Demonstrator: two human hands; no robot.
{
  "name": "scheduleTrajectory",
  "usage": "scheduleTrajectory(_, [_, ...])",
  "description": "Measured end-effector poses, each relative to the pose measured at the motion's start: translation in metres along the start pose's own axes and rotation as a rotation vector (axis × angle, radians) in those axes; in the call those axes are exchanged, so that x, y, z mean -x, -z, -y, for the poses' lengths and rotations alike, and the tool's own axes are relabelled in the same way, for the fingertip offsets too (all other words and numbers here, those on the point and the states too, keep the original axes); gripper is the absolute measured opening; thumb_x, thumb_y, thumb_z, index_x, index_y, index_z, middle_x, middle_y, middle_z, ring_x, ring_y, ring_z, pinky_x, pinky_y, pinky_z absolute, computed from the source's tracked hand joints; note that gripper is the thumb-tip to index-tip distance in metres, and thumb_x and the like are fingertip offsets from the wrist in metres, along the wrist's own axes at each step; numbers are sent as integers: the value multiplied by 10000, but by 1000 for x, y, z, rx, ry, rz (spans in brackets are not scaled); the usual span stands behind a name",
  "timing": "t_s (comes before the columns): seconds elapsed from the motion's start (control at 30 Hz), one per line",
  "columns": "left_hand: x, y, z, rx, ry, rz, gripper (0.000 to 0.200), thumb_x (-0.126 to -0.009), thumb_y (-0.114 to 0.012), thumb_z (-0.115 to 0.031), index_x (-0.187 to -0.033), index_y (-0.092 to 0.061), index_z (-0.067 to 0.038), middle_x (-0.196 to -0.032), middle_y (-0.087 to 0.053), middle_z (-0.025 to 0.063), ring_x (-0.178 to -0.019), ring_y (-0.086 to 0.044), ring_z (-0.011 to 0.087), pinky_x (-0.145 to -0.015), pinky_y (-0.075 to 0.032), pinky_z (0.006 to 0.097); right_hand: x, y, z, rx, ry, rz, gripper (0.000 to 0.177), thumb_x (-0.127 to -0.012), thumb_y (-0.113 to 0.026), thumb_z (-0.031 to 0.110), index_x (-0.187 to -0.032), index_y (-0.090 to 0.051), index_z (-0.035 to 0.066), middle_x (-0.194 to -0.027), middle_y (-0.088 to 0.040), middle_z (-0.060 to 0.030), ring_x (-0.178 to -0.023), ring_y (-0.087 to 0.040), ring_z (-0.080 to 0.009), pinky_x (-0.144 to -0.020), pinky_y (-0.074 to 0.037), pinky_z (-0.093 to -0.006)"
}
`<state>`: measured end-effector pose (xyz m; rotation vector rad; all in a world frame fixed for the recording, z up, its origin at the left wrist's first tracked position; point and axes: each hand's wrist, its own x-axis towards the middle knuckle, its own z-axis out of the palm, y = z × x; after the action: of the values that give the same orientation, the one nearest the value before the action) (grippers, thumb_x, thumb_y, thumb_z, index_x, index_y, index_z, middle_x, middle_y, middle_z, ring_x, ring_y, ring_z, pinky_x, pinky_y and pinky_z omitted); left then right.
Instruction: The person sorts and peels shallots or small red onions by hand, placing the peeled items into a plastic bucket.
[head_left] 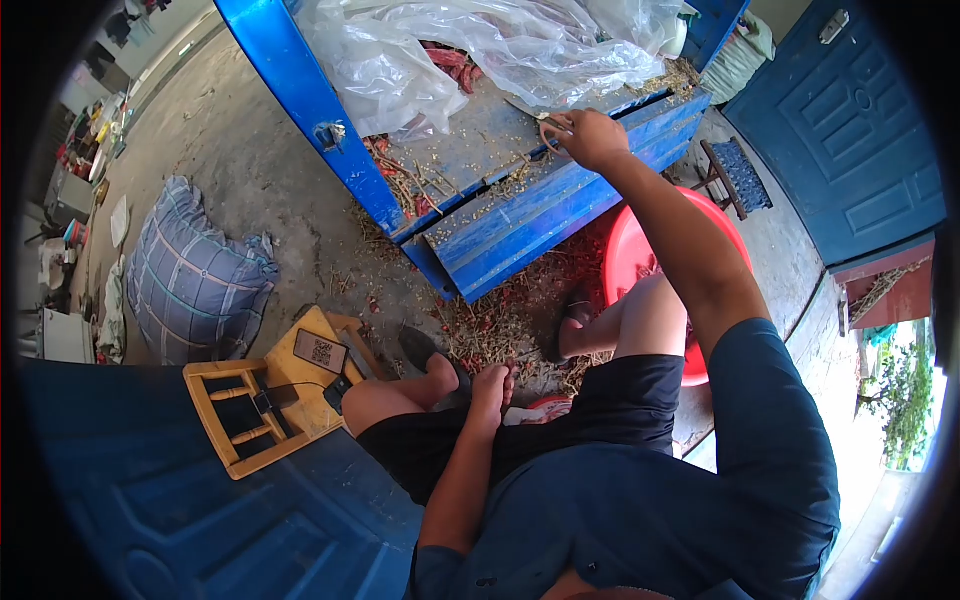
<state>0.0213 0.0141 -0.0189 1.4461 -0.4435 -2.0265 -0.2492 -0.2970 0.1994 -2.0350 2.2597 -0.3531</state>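
My right hand (592, 138) is closed on the handles of a pair of scissors (548, 124) over the blue metal truck bed (570, 225). The scissors' blades point up and left, toward clear plastic sheeting (400, 60) that partly covers dried red chilies (455, 65). In front of my lap, my left hand (492, 388) is closed, its fingers curled together; what it holds, if anything, is too small to make out. Beneath the hands, the ground is littered with dry stems and bits of chili (490, 330).
Right of my legs sits a red basin (620, 235), with a small stool (738, 175) beyond it. To the left are a wooden chair (300, 400) bearing a phone (321, 351) and a stuffed plaid sack (190, 280). A blue door (860, 120) stands at upper right.
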Motion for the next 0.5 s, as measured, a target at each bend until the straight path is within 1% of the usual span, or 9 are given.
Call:
scheduleTrajectory(0.03, [0,1,-2,-4,-1,-5,156,-890,-483,-161,-922,-627,-110,-633,-509,-63,-472,-420,37,-418,-319,201,-1,-1,3,95,5,-115,400,-900,-580,461,-1186,-696,208,-1133,-675,-123,-1095,-629,-284,-957,-451,-454])
scheduleTrajectory(0.07, [-1,2,-3,-3,-6,-9,156,-890,-483,-161,-922,-627,-110,-633,-509,-63,-472,-420,37,-418,-319,201,0,-3,6,91,9,-117,400,-900,-580,461,-1186,-696,208,-1133,-675,-123,-1095,-629,-284,-957,-451,-454])
scheduleTrajectory(0.13, [-1,4,-2,4,-7,-18,159,-887,-483,-161,-933,-624,-103,-632,-508,-63,-471,-423,38,-419,-321,202,27,-13,10,-168,207,-409,316,-896,-630,355,-1111,-704,135,-1058,-683,-123,-1006,-656,-285,-889,-491,-428])
scheduleTrajectory(0.2, [-7,5,-3,13,3,12,155,-893,-488,-165,-933,-623,-100,-632,-509,-61,-471,-426,41,-420,-322,202,96,-21,27,-451,279,-182,253,-861,-689,240,-1063,-690,88,-995,-681,-128,-894,-672,-289,-807,-525,-400])
scheduleTrajectory(0.23, [-9,4,-2,17,14,38,152,-899,-493,-169,-933,-622,-97,-632,-509,-60,-472,-429,43,-420,-324,203,135,-35,32,-500,272,24,276,-826,-722,195,-1073,-678,81,-948,-678,-129,-839,-681,-284,-768,-541,-382])
scheduleTrajectory(0.3, [-8,-4,-4,-2,15,27,149,-907,-499,-172,-937,-623,-94,-632,-510,-56,-474,-430,47,-421,-321,207,204,-71,27,-671,266,458,409,-805,-722,238,-1184,-660,99,-1047,-661,-161,-888,-682,-305,-815,-537,-398])
scheduleTrajectory(0.37, [-11,-5,0,-20,35,53,147,-928,-516,-179,-949,-628,-88,-634,-512,-47,-480,-426,52,-423,-313,219,255,-127,7,-648,405,461,449,-790,-718,241,-1216,-659,113,-1109,-645,-179,-907,-678,-318,-831,-535,-412])
scheduleTrajectory(0.43, [-11,-6,7,-41,29,70,147,-930,-516,-178,-950,-628,-86,-635,-512,-44,-481,-423,52,-423,-311,223,283,-156,0,-701,374,734,431,-772,-716,214,-1187,-677,102,-1084,-666,-167,-923,-677,-311,-843,-532,-417])
scheduleTrajectory(0.5, [-1,-14,5,-65,15,59,145,-938,-522,-181,-939,-627,-81,-641,-513,-40,-485,-421,51,-426,-311,223,298,-164,0,-701,390,763,417,-781,-719,183,-1185,-679,91,-1047,-683,-160,-906,-688,-280,-825,-540,-394])
